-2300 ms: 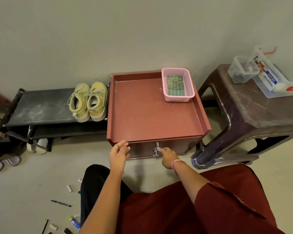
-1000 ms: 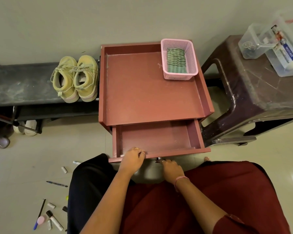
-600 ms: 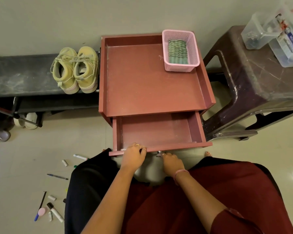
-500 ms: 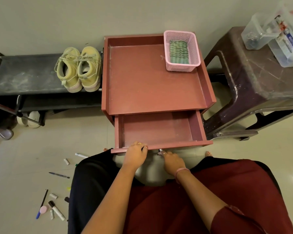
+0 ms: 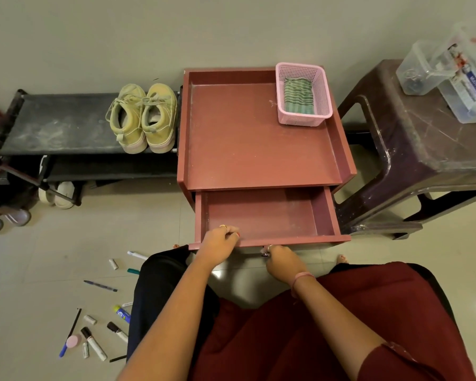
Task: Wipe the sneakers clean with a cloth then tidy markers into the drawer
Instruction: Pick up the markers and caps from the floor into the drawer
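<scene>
The left hand [image 5: 217, 244] grips the front edge of the drawer [image 5: 261, 215], fingers curled over the lip near its left corner. The right hand [image 5: 282, 264] sits just below the same front edge, fingers curled round the small metal knob [image 5: 265, 253] (mostly hidden by the fingers). The drawer stands pulled out from the red cabinet [image 5: 259, 138], its bare floor showing. The markers [image 5: 94, 343] lie scattered on the floor to the left of the drawer, below and well apart from both hands, mixed with pens and loose caps. The yellow-green sneakers [image 5: 143, 118] stand side by side on the black shoe rack [image 5: 55, 127], just left of the cabinet. The green striped cloth [image 5: 298, 96] lies folded in a pink basket [image 5: 302, 121] at the cabinet top's far right corner.
</scene>
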### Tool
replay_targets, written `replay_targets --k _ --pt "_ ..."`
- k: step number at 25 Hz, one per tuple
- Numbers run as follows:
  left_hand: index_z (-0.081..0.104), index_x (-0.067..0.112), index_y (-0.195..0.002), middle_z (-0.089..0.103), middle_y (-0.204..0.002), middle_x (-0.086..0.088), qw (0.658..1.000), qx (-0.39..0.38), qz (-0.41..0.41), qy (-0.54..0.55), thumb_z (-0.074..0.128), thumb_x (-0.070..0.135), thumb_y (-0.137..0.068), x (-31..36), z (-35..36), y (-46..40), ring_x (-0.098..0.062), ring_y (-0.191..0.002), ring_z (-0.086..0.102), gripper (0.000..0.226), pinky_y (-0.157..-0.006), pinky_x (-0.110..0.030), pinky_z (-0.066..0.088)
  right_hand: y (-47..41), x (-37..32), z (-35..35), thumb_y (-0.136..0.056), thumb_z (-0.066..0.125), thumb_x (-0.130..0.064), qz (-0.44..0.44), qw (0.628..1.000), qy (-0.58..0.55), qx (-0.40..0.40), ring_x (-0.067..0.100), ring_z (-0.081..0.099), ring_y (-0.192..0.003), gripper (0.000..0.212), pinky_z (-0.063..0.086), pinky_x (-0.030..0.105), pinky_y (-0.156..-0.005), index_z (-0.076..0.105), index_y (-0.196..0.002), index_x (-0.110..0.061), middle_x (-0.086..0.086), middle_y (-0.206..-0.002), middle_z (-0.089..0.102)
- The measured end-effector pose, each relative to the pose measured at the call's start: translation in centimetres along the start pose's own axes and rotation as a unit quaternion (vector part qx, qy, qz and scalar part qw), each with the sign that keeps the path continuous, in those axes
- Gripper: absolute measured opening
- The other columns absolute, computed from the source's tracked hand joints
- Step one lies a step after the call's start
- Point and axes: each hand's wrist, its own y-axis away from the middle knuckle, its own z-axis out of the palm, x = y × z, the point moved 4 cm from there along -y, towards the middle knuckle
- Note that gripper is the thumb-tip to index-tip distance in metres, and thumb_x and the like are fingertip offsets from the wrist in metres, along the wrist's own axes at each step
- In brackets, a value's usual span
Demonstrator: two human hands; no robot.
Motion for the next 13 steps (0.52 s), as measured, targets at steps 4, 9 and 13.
replay_targets --k 4,9,13 --pt "0.062 0.013 -0.124 0.061 -0.119 0.003 0.996 0.06 0.014 0.064 0.052 0.016 -0.097 0.4 -5.1 1.1 -0.009 -0.107 0.055 0.029 -0.096 -0.021 0.04 0.1 -3.4 -2.3 -0.085 0.04 -0.012 -0.021 0.999 -0.017 0.029 0.026 0.061 -0.103 0.032 0.048 0.033 -0.088 0.067 -0.098 -0.025 0.0 -0.111 0.068" --pt "0.062 0.019 -0.122 0.061 -0.111 0.01 0.985 0.148 -0.003 0.094 0.05 0.02 -0.098 -2.9 -11.8 3.0 -0.004 -0.1 0.054 0.026 -0.086 -0.018 0.039 0.5 -10.3 -4.9 -0.087 0.042 -0.011 -0.104 0.993 -0.005 0.051 0.016 0.059 -0.083 0.028 0.043 0.026 -0.071 0.064 -0.088 -0.028 -0.009 -0.093 0.066" --pt "0.06 0.018 -0.126 0.06 -0.114 0.008 0.974 0.195 -0.025 0.116 0.05 0.022 -0.099 -7.9 -16.0 4.9 -0.007 -0.104 0.054 0.029 -0.089 -0.022 0.039 -0.8 -17.0 -5.1 -0.088 0.042 -0.011 -0.181 0.983 0.004 0.039 0.005 0.059 -0.068 0.03 0.041 0.019 -0.062 0.063 -0.089 -0.032 -0.011 -0.097 0.067"
